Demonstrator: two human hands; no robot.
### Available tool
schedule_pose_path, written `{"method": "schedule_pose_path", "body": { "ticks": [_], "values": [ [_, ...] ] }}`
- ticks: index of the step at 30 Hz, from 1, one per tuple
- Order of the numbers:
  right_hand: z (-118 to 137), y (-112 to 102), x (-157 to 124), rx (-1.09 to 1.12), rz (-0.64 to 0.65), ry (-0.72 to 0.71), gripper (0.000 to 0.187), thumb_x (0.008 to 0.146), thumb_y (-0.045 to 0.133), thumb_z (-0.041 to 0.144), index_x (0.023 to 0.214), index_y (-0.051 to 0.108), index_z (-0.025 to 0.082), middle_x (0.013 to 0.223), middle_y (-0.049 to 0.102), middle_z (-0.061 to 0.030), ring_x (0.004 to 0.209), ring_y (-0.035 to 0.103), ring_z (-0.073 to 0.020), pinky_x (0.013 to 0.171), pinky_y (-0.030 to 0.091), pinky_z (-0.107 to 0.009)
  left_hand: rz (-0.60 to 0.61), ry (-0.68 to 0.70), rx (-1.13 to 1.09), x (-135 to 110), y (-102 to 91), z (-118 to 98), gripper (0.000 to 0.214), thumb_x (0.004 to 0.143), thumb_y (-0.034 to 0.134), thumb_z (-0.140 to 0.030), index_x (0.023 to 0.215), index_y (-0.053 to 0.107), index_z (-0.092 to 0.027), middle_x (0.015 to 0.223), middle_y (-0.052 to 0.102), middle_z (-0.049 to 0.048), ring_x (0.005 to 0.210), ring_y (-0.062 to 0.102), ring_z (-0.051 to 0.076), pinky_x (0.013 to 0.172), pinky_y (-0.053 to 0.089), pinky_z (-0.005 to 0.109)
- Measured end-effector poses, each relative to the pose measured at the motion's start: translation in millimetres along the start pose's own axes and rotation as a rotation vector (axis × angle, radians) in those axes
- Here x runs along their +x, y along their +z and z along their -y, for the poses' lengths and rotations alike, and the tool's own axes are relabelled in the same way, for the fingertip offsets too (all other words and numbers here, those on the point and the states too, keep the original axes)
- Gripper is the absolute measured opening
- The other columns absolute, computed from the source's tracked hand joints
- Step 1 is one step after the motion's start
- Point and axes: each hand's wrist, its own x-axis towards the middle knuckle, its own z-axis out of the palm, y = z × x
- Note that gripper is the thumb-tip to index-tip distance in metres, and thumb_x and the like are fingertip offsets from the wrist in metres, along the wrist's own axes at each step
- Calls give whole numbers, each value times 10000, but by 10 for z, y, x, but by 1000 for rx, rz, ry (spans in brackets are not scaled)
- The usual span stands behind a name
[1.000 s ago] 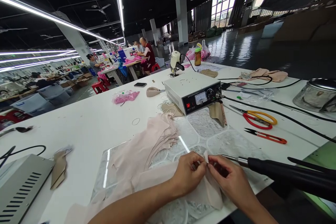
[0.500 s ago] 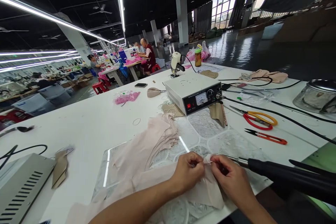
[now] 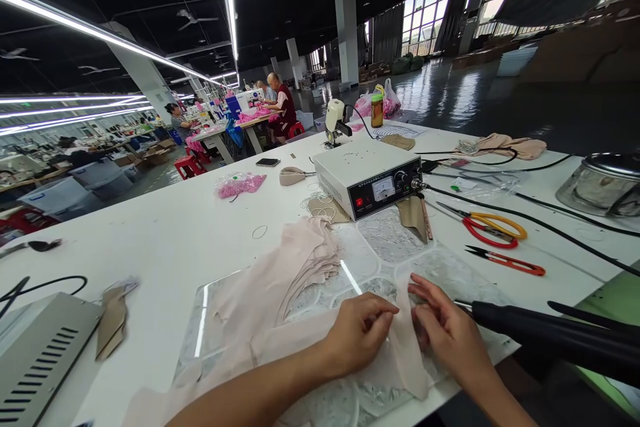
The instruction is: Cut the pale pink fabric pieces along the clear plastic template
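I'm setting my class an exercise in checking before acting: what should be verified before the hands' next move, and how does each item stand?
1. Left hand gripping the fabric strip: cannot tell; its fingertips are at the strip's edge.
2. Right hand open: ok; its fingers are spread beside the strip.
3. Black-handled tool well away from the right hand: not ok; its metal end lies close by.
4. Scissors and orange snips away from the hands: ok; both lie farther off on the table.
5. Fabric pile squared up: not ok; its edges are fanned.
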Motion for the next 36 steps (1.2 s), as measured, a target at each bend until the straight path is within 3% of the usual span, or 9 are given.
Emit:
{"method": "schedule_pose_path", "body": {
  "ticks": [4,8,10,14,20,24,30,36],
  "values": [
    [-18,4,16,-92,-99,-80,544,845,469,392,1347,431,184,1181,613,-114,875,657,-201,634,568,-265,146,412,450,-61,-81,74,302,889,449,-208,1122,631,-151,1183,631,119,1073,596,219,942,475,334],
    [-110,19,49,-371,-185,-414,353,914,413,307,1219,551,199,1293,540,-101,1077,592,-238,708,582,-300,221,602,797,-96,-139,221,296,923,444,-289,1157,591,-184,1260,594,95,1157,548,239,983,439,390],
    [-167,4,61,-474,-190,-512,317,926,371,244,1142,595,186,1247,571,-106,1067,599,-247,756,578,-345,214,619,866,-112,-168,257,299,933,435,-302,1171,576,-189,1269,587,91,1158,547,224,970,445,375],
    [-185,-89,46,-495,-177,-554,292,926,406,219,1150,590,189,1262,561,-91,1088,588,-237,806,565,-347,219,655,904,-100,-222,230,304,940,417,-301,1179,568,-187,1282,581,85,1152,550,215,952,448,356],
    [-205,-187,33,-550,-20,-707,319,912,374,136,1128,604,186,1231,592,-69,1111,563,-236,843,551,-391,332,703,947,44,-252,257,346,968,362,-327,1240,534,-201,1359,525,52,1288,446,223,1099,314,399],
    [-222,-203,33,-520,-29,-673,318,926,389,154,1177,583,164,1232,591,-95,1137,548,-240,887,534,-404,376,721,933,109,-281,290,339,966,370,-338,1231,544,-217,1354,532,41,1274,463,215,1120,281,409],
    [-188,-256,-29,-515,-5,-675,298,934,420,166,1186,580,163,1259,574,-79,1173,522,-229,920,511,-380,451,750,904,263,-288,269,377,971,353,-347,1275,519,-198,1407,475,50,1353,363,199,1169,185,377],
    [-201,-230,-23,-581,-45,-662,307,939,413,153,1201,572,156,1255,576,-81,1174,518,-235,901,522,-391,504,736,870,356,-305,277,361,965,372,-355,1266,525,-228,1402,482,42,1331,397,199,1156,218,396]
  ]
}}
